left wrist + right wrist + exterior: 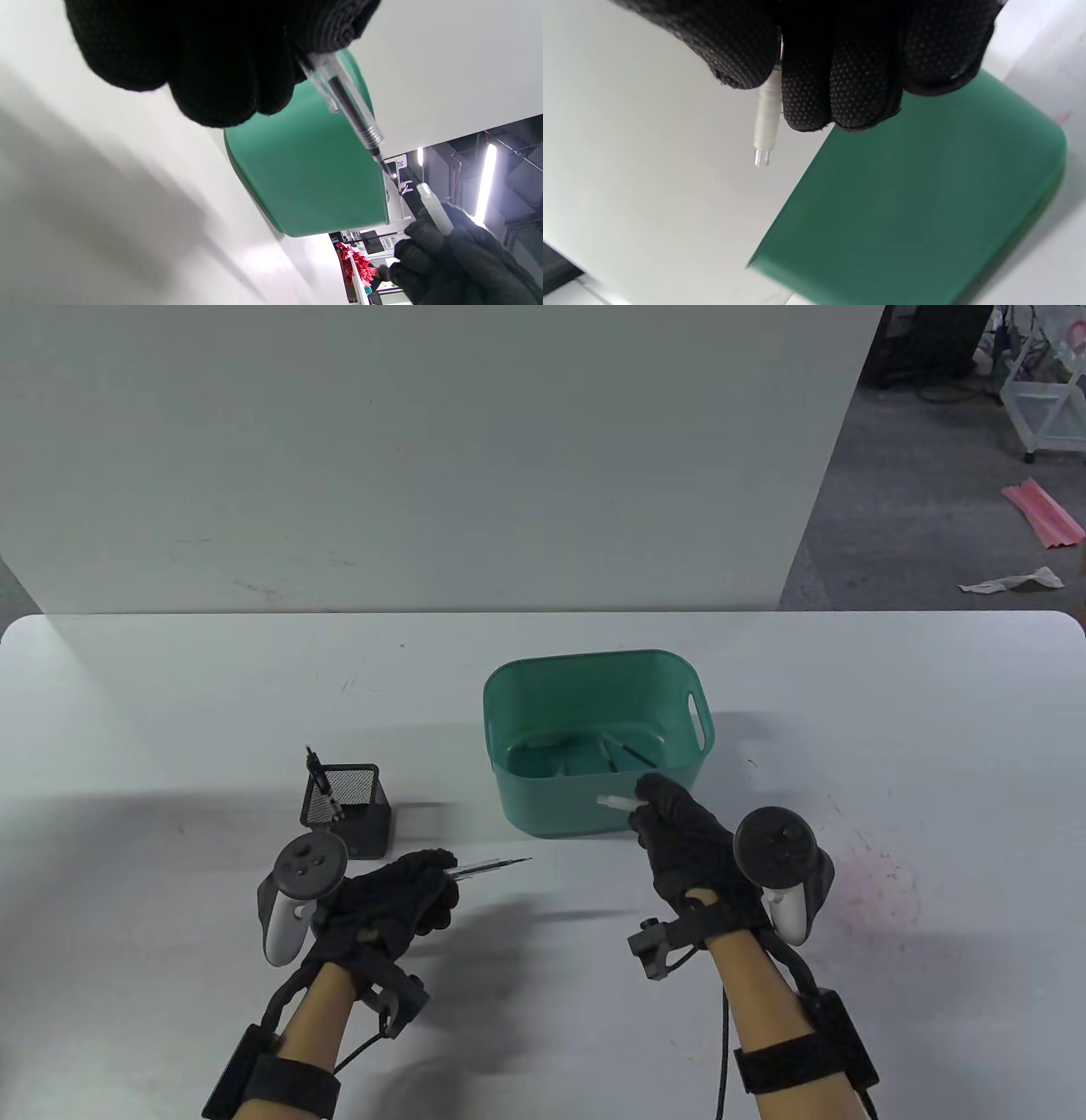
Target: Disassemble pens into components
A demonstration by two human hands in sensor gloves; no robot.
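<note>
Clear pen barrel (488, 865) points right toward the green bin (594, 814), gripped by left hand (390, 899); right hand (687, 840) pinches a white grip piece (615, 802).

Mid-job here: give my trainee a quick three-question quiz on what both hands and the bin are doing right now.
1. True or false: the left hand holds a clear pen body with its refill showing.
2. What does the right hand pinch: A) a white grip piece, B) a spring, C) a cap?
3. Where is that piece relative to the green bin?

Key: 1 true. 2 A. 3 Just outside the bin's near wall, not yet inside.
</note>
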